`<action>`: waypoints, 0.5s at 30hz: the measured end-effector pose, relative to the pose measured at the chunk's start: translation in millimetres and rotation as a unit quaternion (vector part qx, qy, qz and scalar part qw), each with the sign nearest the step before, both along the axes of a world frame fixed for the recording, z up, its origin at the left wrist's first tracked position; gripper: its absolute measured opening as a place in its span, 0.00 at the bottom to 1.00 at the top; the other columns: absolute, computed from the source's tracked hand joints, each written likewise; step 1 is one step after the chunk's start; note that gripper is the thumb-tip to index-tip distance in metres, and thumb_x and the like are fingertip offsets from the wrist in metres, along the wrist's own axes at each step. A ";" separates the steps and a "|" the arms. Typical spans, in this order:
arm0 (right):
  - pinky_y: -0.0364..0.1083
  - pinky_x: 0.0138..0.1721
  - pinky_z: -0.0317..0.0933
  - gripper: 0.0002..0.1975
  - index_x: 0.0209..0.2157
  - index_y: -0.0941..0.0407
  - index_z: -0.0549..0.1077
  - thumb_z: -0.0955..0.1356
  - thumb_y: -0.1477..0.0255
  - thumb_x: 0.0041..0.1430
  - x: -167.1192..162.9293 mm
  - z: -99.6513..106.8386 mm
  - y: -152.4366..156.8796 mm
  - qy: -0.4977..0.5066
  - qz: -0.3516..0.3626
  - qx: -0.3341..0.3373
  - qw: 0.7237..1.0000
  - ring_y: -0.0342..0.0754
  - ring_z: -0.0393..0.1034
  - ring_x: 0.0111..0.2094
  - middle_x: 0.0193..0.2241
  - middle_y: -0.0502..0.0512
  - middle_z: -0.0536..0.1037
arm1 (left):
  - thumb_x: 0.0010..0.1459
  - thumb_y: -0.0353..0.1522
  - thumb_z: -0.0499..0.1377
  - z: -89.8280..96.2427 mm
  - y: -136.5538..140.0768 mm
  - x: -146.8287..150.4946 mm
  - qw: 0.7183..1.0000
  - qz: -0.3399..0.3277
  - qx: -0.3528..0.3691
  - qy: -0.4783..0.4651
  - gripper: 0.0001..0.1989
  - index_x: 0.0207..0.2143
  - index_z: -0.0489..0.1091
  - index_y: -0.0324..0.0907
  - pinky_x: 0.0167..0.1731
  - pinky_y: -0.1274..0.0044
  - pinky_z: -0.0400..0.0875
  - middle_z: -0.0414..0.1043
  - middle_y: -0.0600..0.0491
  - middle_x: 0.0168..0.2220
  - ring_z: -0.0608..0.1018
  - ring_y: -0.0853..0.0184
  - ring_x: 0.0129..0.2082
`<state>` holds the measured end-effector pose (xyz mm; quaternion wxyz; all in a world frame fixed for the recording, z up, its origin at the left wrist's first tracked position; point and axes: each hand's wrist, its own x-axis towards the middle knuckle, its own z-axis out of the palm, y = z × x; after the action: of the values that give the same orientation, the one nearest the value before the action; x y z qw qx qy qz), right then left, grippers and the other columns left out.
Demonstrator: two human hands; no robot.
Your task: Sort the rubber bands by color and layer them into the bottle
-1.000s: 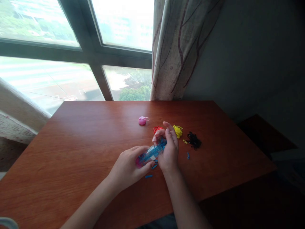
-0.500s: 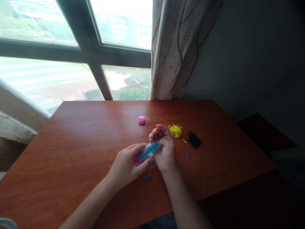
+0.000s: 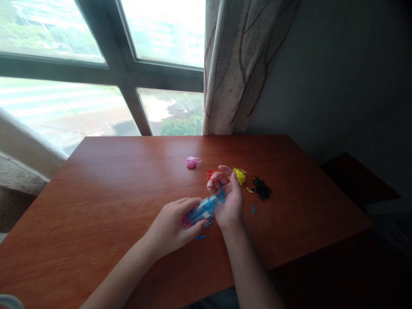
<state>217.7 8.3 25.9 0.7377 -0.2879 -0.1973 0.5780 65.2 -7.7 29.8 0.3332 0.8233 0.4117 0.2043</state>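
Note:
My left hand (image 3: 175,225) is closed around a small clear bottle (image 3: 206,207) with a pink bottom, tilted so its mouth points up to the right. Blue rubber bands fill much of it, and some blue bands (image 3: 221,193) stick out at the mouth, against my right palm. My right hand (image 3: 230,199) is cupped there, palm up, its thumb raised apart from the loosely curled fingers. Under the bottle lie a few loose blue bands (image 3: 209,222), and one blue band (image 3: 200,237) is nearer to me.
Beyond my right hand are piles of red bands (image 3: 211,174), yellow bands (image 3: 240,176) and black bands (image 3: 262,189). A stray blue band (image 3: 253,209) lies to the right. Farther back sits a pink cap with a loop (image 3: 191,162). The wooden table (image 3: 112,193) meets a window and curtain.
My right hand has shifted slightly right, and its thumb has lifted off the bands at the bottle's mouth. The bottle has moved a little right. More of the red pile shows.

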 end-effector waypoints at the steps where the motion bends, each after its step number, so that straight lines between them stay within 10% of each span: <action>1: 0.41 0.26 0.60 0.14 0.40 0.54 0.73 0.63 0.60 0.64 -1.1 -0.3 -0.3 -0.012 -0.003 0.005 1.000 0.42 0.69 0.25 0.26 0.48 0.76 | 0.58 0.37 0.59 0.4 -0.1 -0.3 1.000 -0.001 -0.001 0.004 0.14 0.45 0.72 0.43 0.36 0.78 0.68 0.77 0.52 0.39 0.77 0.65 0.35; 15: 0.42 0.26 0.60 0.29 0.56 0.49 0.61 0.61 0.79 0.51 -4.8 4.0 -4.5 -0.077 -0.021 0.031 0.996 0.41 0.71 0.26 0.47 0.55 0.76 | 0.57 0.38 0.60 1.2 0.1 0.6 1.000 0.022 -0.006 0.004 0.13 0.42 0.72 0.43 0.33 0.79 0.67 0.77 0.53 0.36 0.76 0.66 0.33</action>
<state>212.9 3.9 29.9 0.7412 -0.3122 -0.2651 0.5318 65.8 -7.7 31.1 0.3324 0.8128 0.4319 0.2059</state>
